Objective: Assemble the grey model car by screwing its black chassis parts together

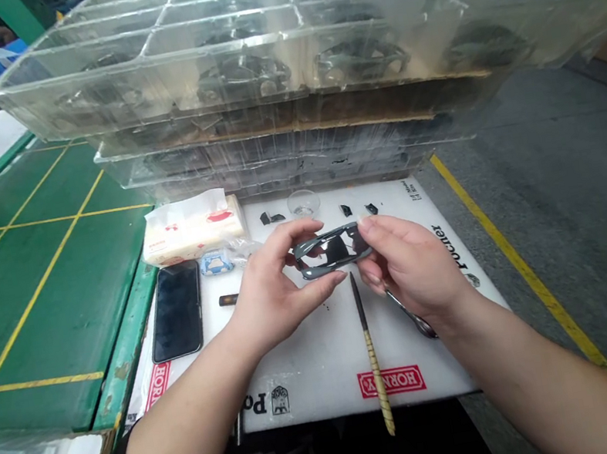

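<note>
A glossy dark grey model car body (334, 249) with openings through its middle is held up over the white mat. My left hand (272, 283) grips its left end, thumb below and fingers above. At the right end, my right hand (408, 255) pinches it between thumb and fingers. A shiny metal tool (413, 317) with a rounded end pokes out from under my right palm; its other end is hidden. Below the car body, a thin file-like tool (370, 348) with a yellow wrapped handle lies on the mat. Small black parts (346, 210) lie beyond my hands.
Stacked clear plastic trays (246, 72) with dark car shells rise at the back. On the left are a tissue pack (192, 229), a black phone (176, 312) and a small blue-and-white item (217, 262). A clear round cup (304, 202) stands behind my hands. A green table (14, 286) adjoins.
</note>
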{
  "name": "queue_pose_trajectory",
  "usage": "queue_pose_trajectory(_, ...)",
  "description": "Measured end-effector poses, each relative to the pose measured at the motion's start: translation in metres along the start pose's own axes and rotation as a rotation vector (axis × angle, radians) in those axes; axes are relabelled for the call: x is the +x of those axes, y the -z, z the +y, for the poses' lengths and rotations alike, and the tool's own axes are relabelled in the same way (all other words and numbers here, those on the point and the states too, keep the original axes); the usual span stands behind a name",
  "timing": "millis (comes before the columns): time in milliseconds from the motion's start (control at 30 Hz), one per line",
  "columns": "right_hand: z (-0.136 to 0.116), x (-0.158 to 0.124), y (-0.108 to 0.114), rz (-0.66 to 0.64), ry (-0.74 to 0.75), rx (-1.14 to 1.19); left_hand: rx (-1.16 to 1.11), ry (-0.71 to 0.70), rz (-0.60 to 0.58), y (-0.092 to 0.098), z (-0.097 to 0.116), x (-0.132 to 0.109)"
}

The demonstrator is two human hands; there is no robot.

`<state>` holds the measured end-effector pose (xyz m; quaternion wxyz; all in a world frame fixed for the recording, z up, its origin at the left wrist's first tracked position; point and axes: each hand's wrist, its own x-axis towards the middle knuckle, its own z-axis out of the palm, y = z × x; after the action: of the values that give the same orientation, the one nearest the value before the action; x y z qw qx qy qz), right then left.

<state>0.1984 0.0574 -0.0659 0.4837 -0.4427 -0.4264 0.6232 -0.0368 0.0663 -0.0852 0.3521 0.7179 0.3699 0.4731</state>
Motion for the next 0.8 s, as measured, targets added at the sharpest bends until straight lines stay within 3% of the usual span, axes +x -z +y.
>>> queue_pose_trajectory(433, -0.0018, -0.0012, 0.0012, -0.009, 0.007, -0.017, -0.019, -0.009, -0.014, 0.0010, 0.0015, 0.0036)
queue_pose_trajectory(800, 0.0025, -0.0003, 0.0030, -0.022, 0.040, -0.107, -0.055, 0.070, -0.020, 0.0015, 0.0042, 0.0040)
